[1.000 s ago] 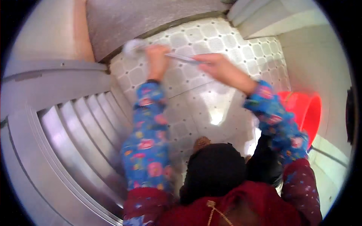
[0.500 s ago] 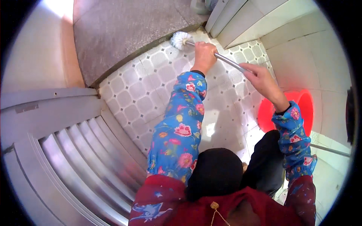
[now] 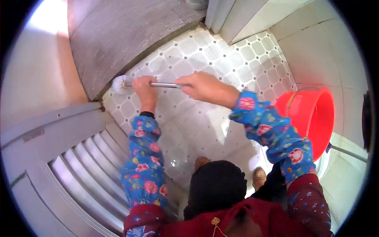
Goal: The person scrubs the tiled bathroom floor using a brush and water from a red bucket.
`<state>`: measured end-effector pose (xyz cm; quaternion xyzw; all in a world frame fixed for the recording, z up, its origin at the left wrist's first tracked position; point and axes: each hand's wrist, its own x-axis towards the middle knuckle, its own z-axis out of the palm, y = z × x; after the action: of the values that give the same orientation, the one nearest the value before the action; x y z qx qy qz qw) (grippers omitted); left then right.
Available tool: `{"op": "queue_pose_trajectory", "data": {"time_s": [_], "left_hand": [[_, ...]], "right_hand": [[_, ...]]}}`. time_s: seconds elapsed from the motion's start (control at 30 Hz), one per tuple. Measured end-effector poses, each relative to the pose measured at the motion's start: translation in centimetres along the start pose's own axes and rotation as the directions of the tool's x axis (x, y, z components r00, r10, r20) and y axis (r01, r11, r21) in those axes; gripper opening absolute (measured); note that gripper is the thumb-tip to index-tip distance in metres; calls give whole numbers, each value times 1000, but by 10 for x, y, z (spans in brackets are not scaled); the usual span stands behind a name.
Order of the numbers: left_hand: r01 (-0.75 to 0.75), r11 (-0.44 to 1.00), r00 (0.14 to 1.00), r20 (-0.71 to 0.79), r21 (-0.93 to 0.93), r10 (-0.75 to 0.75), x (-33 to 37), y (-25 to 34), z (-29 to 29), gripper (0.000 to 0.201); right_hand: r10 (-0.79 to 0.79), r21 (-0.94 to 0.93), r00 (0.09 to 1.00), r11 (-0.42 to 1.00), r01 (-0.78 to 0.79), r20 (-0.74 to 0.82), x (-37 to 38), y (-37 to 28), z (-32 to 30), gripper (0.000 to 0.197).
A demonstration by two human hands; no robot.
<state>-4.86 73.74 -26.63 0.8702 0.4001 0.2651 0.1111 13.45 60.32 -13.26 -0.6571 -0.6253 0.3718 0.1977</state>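
Note:
A long-handled scrub brush (image 3: 165, 85) with a round white bristle head lies across the view, its bristles against the tiled floor (image 3: 185, 118) by the raised grey sill. Close behind the bristles, my left hand (image 3: 145, 89) is wrapped round the metal shaft. My right hand (image 3: 205, 87) grips the other end of the handle, palm down. Both forearms wear blue flowered sleeve covers.
To the right a red plastic bucket (image 3: 325, 118) is tipped on its side by the tiled wall (image 3: 316, 55). A grey louvred door (image 3: 83, 158) stands at the left. Beyond the sill (image 3: 150, 49) lies darker floor. My shoes (image 3: 259, 175) show below.
Both hands have carried the brush leftward along the sill, and its head now sits nearer the door corner. My right arm reaches farther across. More of the bucket shows.

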Motion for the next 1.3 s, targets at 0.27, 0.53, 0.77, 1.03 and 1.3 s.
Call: {"op": "queue_pose_trajectory", "data": {"time_s": [0.27,0.53,0.77,1.03,1.3], "left_hand": [[-349,837,936,-190,-421,295,100,194,118,9],[-257,893,962,-185,-370,200,74,171,87,11],[-130,981,991,22,-143,134,39,78,41,12],[-360,802,928,-97,-476,359,109,217,132,14],[-237,956,971,-9,-172,239,52,126,71,13]], "right_hand": [[119,-142,949,976,-166,-292,-113,57,-127,30],[174,-193,963,958,-214,-207,-101,35,-118,27],[0,-146,984,989,-27,-180,-52,29,-53,27],[318,-117,877,917,-381,-361,-127,41,-122,28],[110,-15,976,993,-115,-189,-86,57,-78,28]]}}
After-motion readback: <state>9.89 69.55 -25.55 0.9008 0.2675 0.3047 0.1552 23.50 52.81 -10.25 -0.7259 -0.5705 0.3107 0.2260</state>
